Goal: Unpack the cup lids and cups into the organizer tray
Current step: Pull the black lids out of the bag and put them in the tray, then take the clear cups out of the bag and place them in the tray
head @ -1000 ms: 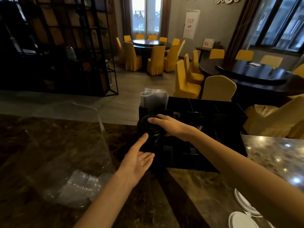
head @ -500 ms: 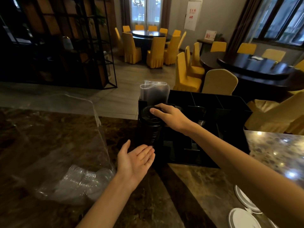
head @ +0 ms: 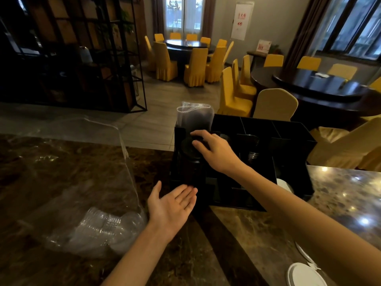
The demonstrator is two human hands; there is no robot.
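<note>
nearest, two white lids (head: pixel 305 274) lie on the marble counter (head: pixel 237 234) at the lower right. left of them a clear plastic bag (head: pixel 86 203) holds a sleeve of clear cups (head: pixel 107 226) lying on its side. the left hand (head: pixel 171 207) hovers palm up, fingers straight and relaxed, holding nothing, just before the black organizer tray (head: pixel 292 141). farther on, the right hand (head: pixel 214 149) rests on a stack of black lids (head: pixel 190 149) in the tray's front left compartment, fingers curled over its top. behind stands a clear plastic sleeve (head: pixel 194 116), upright. beyond are yellow chairs (head: pixel 195 67) around dark tables.
</note>
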